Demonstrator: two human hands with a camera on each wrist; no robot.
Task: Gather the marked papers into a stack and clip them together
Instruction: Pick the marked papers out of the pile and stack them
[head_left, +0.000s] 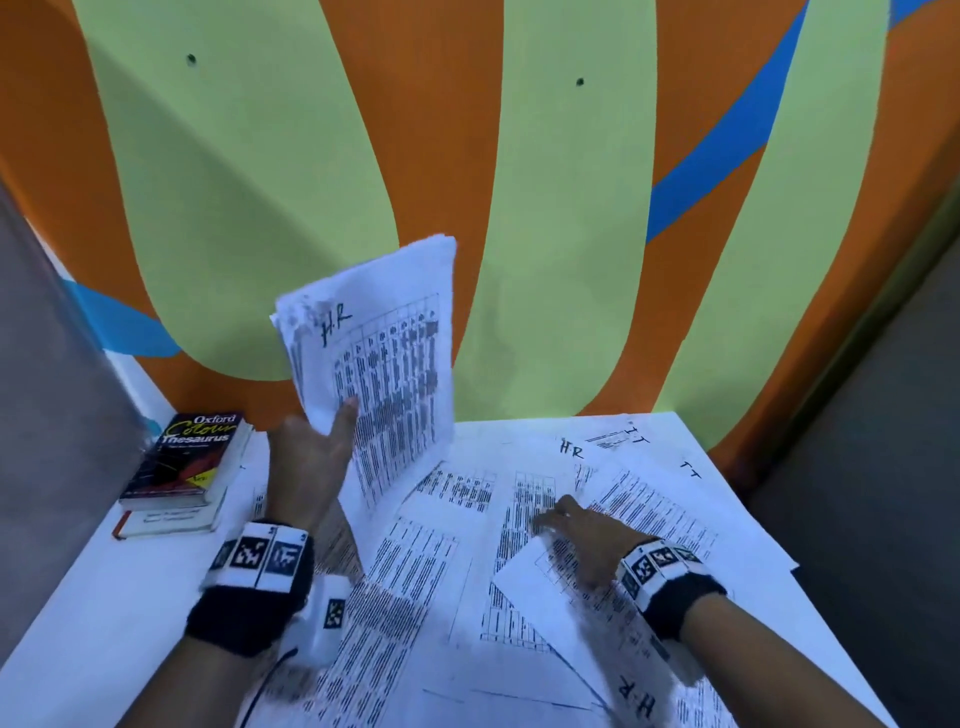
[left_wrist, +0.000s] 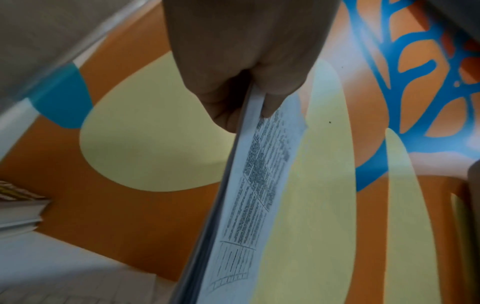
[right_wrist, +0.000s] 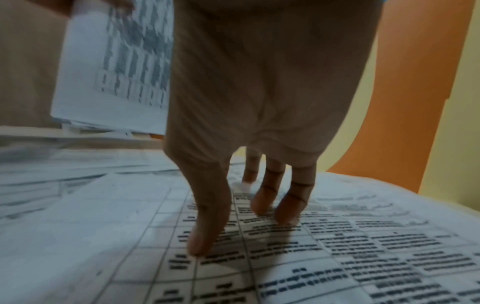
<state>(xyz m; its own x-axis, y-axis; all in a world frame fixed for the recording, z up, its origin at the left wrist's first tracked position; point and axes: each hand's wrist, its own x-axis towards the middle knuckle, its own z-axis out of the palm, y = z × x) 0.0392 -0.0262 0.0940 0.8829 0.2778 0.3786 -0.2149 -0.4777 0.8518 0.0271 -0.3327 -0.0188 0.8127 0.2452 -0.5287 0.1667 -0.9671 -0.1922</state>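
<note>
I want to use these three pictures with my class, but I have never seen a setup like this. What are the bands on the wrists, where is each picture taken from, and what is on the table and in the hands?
No machine here: a person works with bare hands, wearing one camera on the head and one on each wrist. The patterned bands are part of that wrist gear.

The wide picture is the head view, looking down at a white table. The other two look along each hand.

The left hand holds up a stack of printed sheets, its top page marked "H.R"; the left wrist view shows the thumb and fingers pinching its edge.

The right hand rests on loose papers spread over the table, fingertips touching a sheet of tables. Some sheets are marked "H.R", others "I.T".

Two books lie at the left. I see no clip.
</note>
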